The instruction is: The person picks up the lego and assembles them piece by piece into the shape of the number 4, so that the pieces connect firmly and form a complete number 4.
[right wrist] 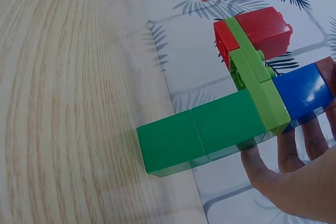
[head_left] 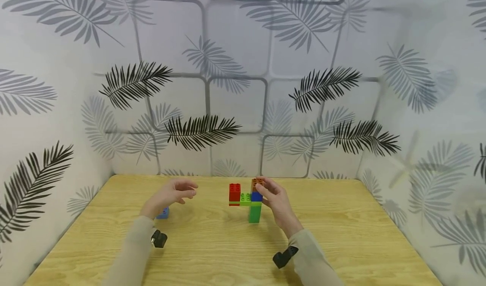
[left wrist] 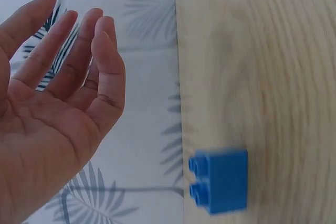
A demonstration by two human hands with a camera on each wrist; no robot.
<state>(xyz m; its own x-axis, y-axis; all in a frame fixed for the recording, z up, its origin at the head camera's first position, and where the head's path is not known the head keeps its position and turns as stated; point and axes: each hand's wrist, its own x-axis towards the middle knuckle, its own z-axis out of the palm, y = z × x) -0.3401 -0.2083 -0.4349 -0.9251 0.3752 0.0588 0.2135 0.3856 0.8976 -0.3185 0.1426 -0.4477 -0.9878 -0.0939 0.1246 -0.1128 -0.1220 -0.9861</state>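
A toy building-block structure (right wrist: pixel 226 121) stands upright toward the table's middle. Its stem is two green blocks (head_left: pixel 255 214). Above them a lime-green crosspiece (right wrist: pixel 257 90) reaches left, with red blocks (head_left: pixel 234 189) at its far end. On the stem side, a blue block (right wrist: pixel 302 93) sits under an orange-brown block (head_left: pixel 256 181). My right hand (head_left: pixel 279 203) grips the structure near its top from the right, fingers at the orange-brown and blue blocks. My left hand (head_left: pixel 168 196) is held in the air, fingers loosely bent and holding nothing. Below it lies a loose blue block (left wrist: pixel 228 182).
The wooden table (head_left: pixel 212 252) runs back to a wall covered with leaf-patterned cloth (head_left: pixel 235 109). Similar cloth hangs along both sides. Small black cameras (head_left: pixel 284 256) are strapped at both wrists.
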